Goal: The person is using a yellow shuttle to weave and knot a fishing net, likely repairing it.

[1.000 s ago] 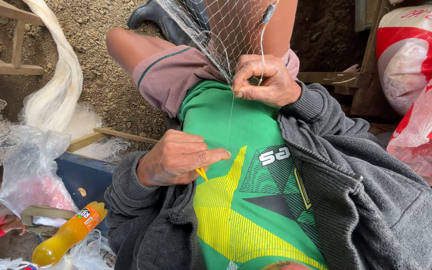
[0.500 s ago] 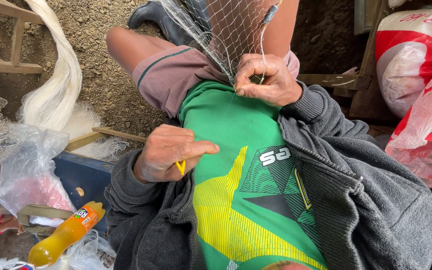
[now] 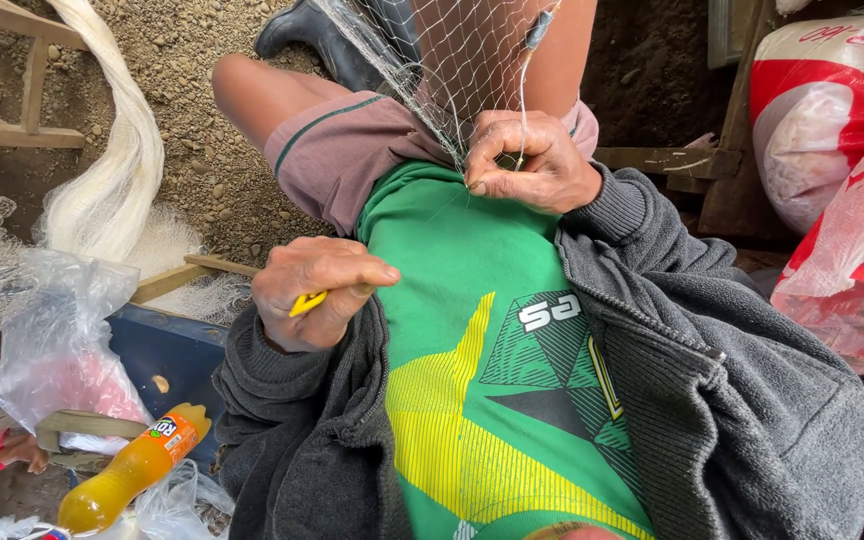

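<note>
The right hand (image 3: 532,165) is up by the knees. Its fingers are pressed together and pinch the thin net (image 3: 432,70) at its low edge, just above the green shirt (image 3: 472,330). The net hangs down between the bare legs from the top of the view. A small dark weight (image 3: 538,30) sits on the net near the top.

The left hand (image 3: 317,295) is lower, close to the belly. It is closed in a loose fist around a small yellow tool (image 3: 308,302). Only the tip of the tool pokes out under the thumb. This hand is well apart from the net.

A dark grey jacket (image 3: 712,400) lies open on both sides of the shirt. Pink shorts (image 3: 352,150) cover the legs.

On the left there is a clear plastic bag (image 3: 52,340), and near it an orange drink bottle (image 3: 127,475) lies tilted. A white bundle of net (image 3: 112,170) rests on the gravel ground (image 3: 192,40). On the right lie red and white sacks (image 3: 832,110).
</note>
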